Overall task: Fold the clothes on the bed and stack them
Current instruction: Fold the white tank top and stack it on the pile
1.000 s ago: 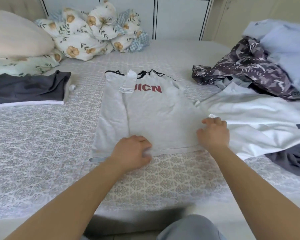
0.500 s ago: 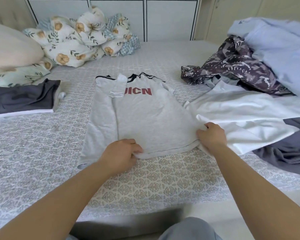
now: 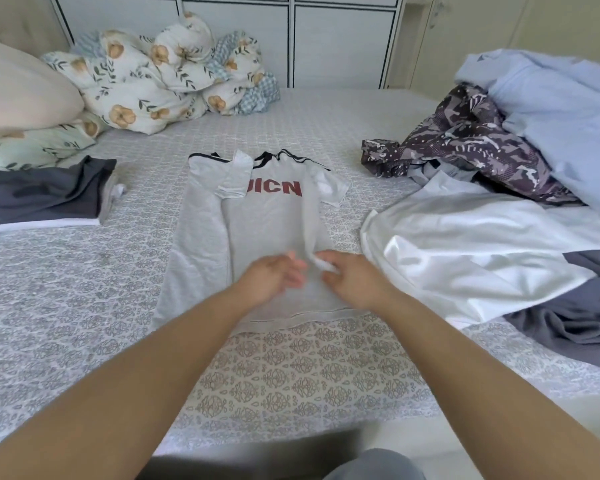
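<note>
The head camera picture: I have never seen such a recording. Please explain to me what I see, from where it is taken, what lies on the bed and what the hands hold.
There is no machine here. A person wears a camera on the head, so you look down along their own two arms. On the bed lies a grey T-shirt with red letters, half folded. The right hand pinches the shirt's right edge, drawn toward the middle. The left hand is blurred; its fingers look relaxed over the shirt. Left lies a folded dark stack; right, an unfolded pile of white, patterned and blue clothes.
</note>
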